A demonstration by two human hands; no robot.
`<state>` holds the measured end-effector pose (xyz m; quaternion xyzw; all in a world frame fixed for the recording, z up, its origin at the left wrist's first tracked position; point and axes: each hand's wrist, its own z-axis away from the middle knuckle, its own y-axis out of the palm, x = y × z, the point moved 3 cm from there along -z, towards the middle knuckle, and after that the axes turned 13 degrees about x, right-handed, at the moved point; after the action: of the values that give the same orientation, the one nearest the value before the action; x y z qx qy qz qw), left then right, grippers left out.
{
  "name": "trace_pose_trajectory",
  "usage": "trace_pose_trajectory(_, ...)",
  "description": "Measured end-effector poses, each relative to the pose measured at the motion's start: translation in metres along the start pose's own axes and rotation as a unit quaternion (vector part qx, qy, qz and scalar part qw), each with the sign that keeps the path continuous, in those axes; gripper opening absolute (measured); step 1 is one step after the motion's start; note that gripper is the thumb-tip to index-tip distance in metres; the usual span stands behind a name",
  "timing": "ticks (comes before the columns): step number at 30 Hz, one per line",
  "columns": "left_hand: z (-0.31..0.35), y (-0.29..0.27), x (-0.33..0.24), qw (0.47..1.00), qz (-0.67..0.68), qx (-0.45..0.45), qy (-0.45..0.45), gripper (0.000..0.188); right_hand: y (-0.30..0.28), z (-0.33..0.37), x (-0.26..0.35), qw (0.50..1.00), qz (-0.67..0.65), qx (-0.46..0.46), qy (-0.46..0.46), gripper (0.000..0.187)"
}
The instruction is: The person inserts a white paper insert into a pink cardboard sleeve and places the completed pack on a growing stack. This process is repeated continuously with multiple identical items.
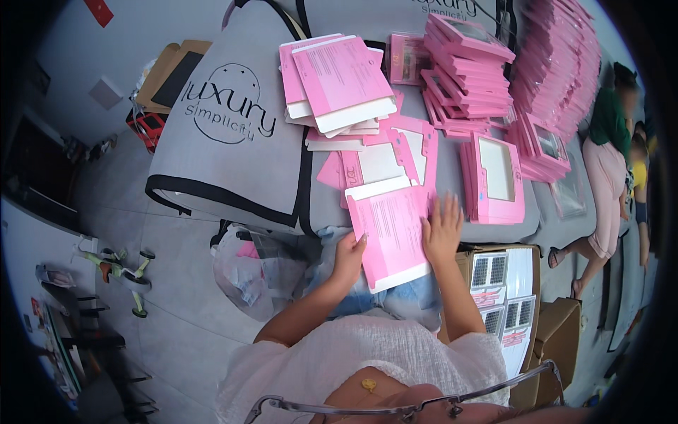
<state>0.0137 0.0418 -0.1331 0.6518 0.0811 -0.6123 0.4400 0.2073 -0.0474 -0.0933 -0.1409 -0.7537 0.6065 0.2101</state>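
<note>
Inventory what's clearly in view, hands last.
Held carton: 1, pink-white, centre.
Flat cartons: several, pink-white, upper centre.
Window boxes: many, pink, upper right.
Sofa: 1+, grey, upper half.
Plastic bag: 1, translucent, left of centre.
Cardboard boxes: 3+, brown, lower right, upper left.
Gridded packs: several, black-white, in one box.
Wheeled toy: 1, green, left.
Other people: 2+, mixed clothing, right.
Glasses: 1 pair, grey, lower edge.
Left hand: 1, bare, carton's left edge.
Right hand: 1, bare, carton's right edge.

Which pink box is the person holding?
The flat pink box with white ends: the left hand pinches one edge, the right hand is at the other. The other pink boxes sit farther away, unheld.
</note>
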Motion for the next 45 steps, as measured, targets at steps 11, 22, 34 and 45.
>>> trace_pose_trajectory(11, -0.069, 0.027, -0.213, 0.949, -0.047, 0.042, 0.309, 0.040, -0.126, -0.101, 0.053, 0.793, -0.605, -0.002, -0.072, 0.039)
trace_pose_trajectory(22, -0.119, 0.002, -0.232, 0.451, -0.825, -0.123, 0.318, 0.082, -0.098, -0.252, 0.069, 0.927, -0.307, -0.199, -0.086, 0.051)
trace_pose_trajectory(34, -0.223, -0.019, -0.260, 0.376, -0.879, -0.192, 0.222, 0.090, 0.001, -0.079, -0.018, 0.942, -0.336, 0.008, 0.014, 0.019)
trace_pose_trajectory(45, -0.148, -0.028, -0.089, 0.637, -0.694, 0.192, 0.274, 0.042, -0.008, -0.064, 0.021, 0.951, -0.272, 0.074, 0.126, 0.042)
